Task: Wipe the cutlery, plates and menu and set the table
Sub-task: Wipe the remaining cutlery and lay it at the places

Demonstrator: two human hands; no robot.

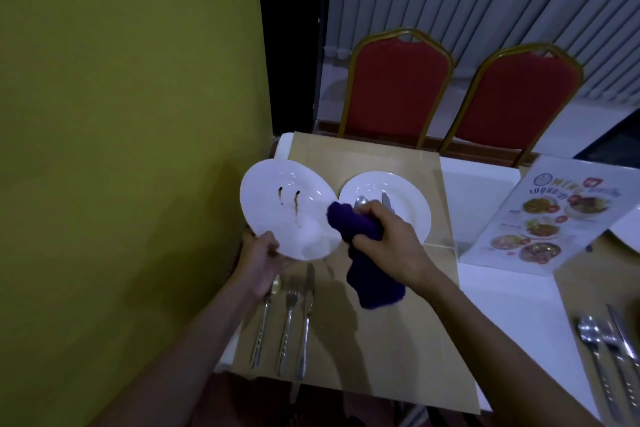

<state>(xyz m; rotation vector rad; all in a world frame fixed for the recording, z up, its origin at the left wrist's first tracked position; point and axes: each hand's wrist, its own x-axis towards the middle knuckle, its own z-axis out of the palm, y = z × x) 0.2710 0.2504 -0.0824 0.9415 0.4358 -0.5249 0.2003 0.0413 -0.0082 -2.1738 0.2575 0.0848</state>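
My left hand [261, 262] grips the lower rim of a white plate [277, 218], tilted up above the table, with two dark streaks on its face. My right hand [389, 239] holds a bunched purple cloth [353, 229] against the plate's right edge; the cloth's tail hangs down. A second white plate [412, 198] lies on the brown placemat [381, 340] behind my right hand, with a spoon [361, 200] and a knife tip showing on it. A spoon, fork [289, 319] and knife [306, 319] lie side by side near the table's front left. The laminated menu [543, 215] lies to the right.
A yellow-green wall [121, 114] runs along the table's left edge. Two red chairs [398, 90] with gold frames stand at the far side. Another cutlery set [609, 357] lies at the front right, and part of another plate [627, 236] shows at the right edge.
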